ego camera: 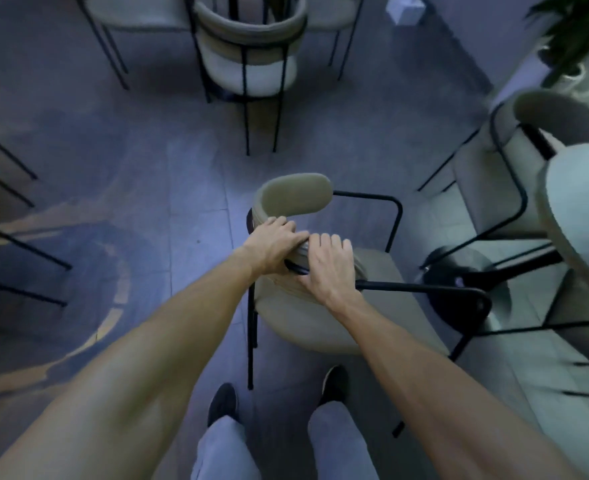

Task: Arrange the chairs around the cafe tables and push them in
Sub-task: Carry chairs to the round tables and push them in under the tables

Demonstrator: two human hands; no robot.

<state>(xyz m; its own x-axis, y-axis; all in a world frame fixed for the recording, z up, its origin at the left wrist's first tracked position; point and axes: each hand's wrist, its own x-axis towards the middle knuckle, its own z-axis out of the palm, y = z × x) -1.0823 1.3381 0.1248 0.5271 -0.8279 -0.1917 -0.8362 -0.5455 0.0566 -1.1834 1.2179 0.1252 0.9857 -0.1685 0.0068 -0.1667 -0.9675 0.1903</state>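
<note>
A beige padded chair (324, 317) with a curved backrest and thin black metal legs stands right in front of me, tilted toward the right. My left hand (274, 245) grips the top of its backrest. My right hand (331, 268) grips the same backrest just to the right, touching the left one. A round light cafe table (584, 216) sits at the right edge, its black pedestal base (459, 289) just beyond the chair's legs.
Another beige chair (251, 53) stands ahead at the top centre. One more chair (546, 112) is at the right behind the table. Black chair legs (16, 258) show at the left edge. A potted plant (577, 32) is top right. My shoes (222, 403) are on the grey floor.
</note>
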